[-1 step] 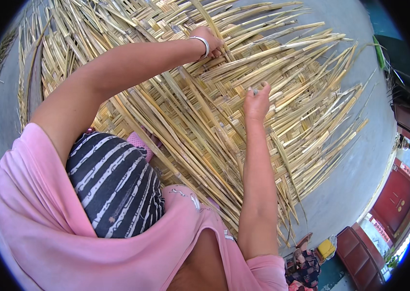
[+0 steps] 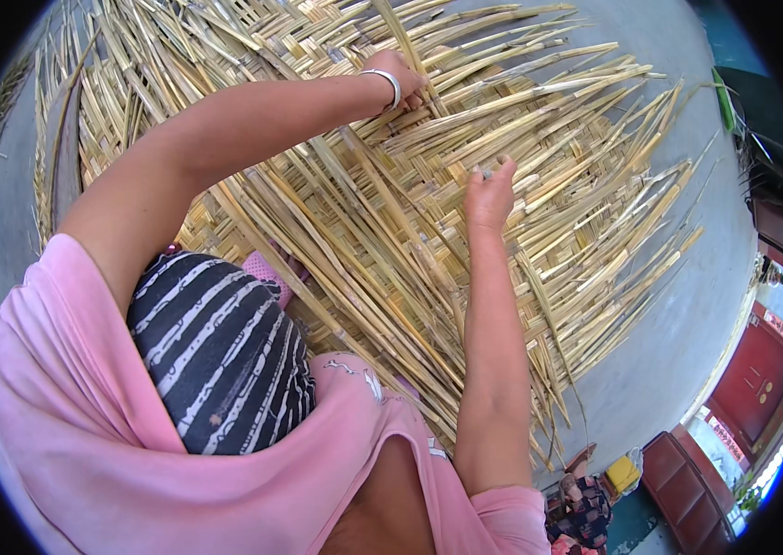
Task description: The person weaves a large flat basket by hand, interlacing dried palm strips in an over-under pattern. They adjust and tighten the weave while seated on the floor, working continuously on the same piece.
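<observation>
A wide mat of woven, straw-coloured split reeds (image 2: 479, 106) lies on the grey floor, with long loose ends fanning out to the right and top. My left hand (image 2: 399, 81), with a silver bangle (image 2: 382, 83) at the wrist, is closed round a reed strip (image 2: 398, 32) that slants across the weave near the top. Lower and to the right, my right hand (image 2: 490, 199) is over the mat with its fingers curled and the thumb raised. A small greyish spot shows at its fingertips, and I cannot make out what it is.
Many loose reeds (image 2: 354, 250) run diagonally across the mat between my arms. At the lower right a seated person in dark patterned clothing (image 2: 586, 513) is near a yellow object (image 2: 625, 474) and a brown padded seat (image 2: 685, 495). Red doors (image 2: 759, 377) stand at the right edge.
The upper end of the reed strip in my left hand has shifted slightly to the right. Both hands stay in nearly the same place.
</observation>
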`<state>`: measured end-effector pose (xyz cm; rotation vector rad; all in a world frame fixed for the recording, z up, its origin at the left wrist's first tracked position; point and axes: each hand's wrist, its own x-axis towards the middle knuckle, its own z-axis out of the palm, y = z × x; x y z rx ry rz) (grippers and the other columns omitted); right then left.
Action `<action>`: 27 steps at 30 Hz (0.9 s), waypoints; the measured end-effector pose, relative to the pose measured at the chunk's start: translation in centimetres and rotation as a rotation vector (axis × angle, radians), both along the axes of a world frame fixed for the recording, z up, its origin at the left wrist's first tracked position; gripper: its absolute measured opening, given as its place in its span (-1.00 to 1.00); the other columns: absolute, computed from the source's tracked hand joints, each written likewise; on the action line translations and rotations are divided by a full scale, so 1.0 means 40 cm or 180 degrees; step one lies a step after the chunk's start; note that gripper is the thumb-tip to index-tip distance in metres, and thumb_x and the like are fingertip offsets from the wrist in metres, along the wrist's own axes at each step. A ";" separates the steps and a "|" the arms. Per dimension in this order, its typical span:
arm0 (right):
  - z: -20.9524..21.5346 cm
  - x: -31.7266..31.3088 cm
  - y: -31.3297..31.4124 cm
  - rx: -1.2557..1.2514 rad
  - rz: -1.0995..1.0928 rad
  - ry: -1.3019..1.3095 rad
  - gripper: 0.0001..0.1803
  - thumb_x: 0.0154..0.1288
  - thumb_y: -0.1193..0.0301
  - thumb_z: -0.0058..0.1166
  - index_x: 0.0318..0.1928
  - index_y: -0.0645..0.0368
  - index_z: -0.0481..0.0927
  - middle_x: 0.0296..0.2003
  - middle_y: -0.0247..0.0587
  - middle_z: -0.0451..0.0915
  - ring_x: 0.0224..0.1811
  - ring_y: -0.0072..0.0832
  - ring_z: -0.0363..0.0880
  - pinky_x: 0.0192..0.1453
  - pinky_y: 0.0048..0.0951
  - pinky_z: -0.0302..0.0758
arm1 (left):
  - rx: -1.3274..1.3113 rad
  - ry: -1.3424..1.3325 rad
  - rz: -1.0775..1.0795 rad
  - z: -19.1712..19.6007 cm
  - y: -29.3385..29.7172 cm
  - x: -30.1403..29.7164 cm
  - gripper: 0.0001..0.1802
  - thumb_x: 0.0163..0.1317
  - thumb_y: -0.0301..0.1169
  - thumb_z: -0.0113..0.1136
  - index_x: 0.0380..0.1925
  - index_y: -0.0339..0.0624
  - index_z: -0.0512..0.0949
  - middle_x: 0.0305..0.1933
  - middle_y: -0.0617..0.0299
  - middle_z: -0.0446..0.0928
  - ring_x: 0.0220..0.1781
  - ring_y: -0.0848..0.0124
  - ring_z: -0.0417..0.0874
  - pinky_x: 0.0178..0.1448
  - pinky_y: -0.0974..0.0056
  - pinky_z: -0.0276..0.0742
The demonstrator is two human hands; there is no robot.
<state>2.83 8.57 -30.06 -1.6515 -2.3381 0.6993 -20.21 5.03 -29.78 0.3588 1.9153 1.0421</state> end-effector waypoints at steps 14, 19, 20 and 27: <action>0.103 -0.070 0.024 0.0596 0.1850 -0.1081 -0.90 0.16 0.45 0.01 -0.30 0.16 0.51 -0.32 0.01 0.50 -0.25 -0.08 0.55 -0.19 -0.13 0.50 | 0.0527 -0.0991 0.1262 -0.005 -0.016 -0.142 -0.88 0.25 -0.49 0.09 -0.22 -0.22 0.45 -0.24 0.16 0.59 -0.32 0.33 0.66 -0.44 0.34 0.61; 0.063 -0.202 0.024 0.0681 0.1449 0.0509 -0.80 0.18 0.38 0.08 -0.20 0.18 0.57 -0.30 -0.01 0.53 -0.21 -0.10 0.54 -0.10 -0.17 0.48 | 0.0523 -0.1510 0.1227 -0.037 0.007 -0.160 -0.91 0.26 -0.52 0.02 -0.23 -0.18 0.40 -0.37 0.19 0.55 -0.41 0.28 0.64 -0.42 0.19 0.62; 0.049 -0.227 0.029 0.0637 0.1365 0.0611 -0.78 0.18 0.34 0.10 -0.19 0.17 0.58 -0.30 -0.02 0.53 -0.21 -0.10 0.54 -0.10 -0.17 0.48 | 0.0520 -0.1540 0.1021 -0.029 0.008 -0.162 -0.92 0.27 -0.51 0.01 -0.24 -0.17 0.40 -0.38 0.20 0.54 -0.41 0.29 0.64 -0.41 0.17 0.62; 0.055 -0.292 0.021 -0.0003 0.0835 0.0122 -0.76 0.17 0.18 0.13 -0.35 0.09 0.62 -0.35 -0.06 0.55 -0.28 -0.09 0.55 -0.17 -0.17 0.46 | 0.1164 -0.1565 -0.0400 0.007 0.011 -0.208 -0.81 0.31 -0.39 -0.01 -0.11 -0.18 0.43 -0.17 0.17 0.57 -0.20 0.41 0.61 -0.13 0.32 0.57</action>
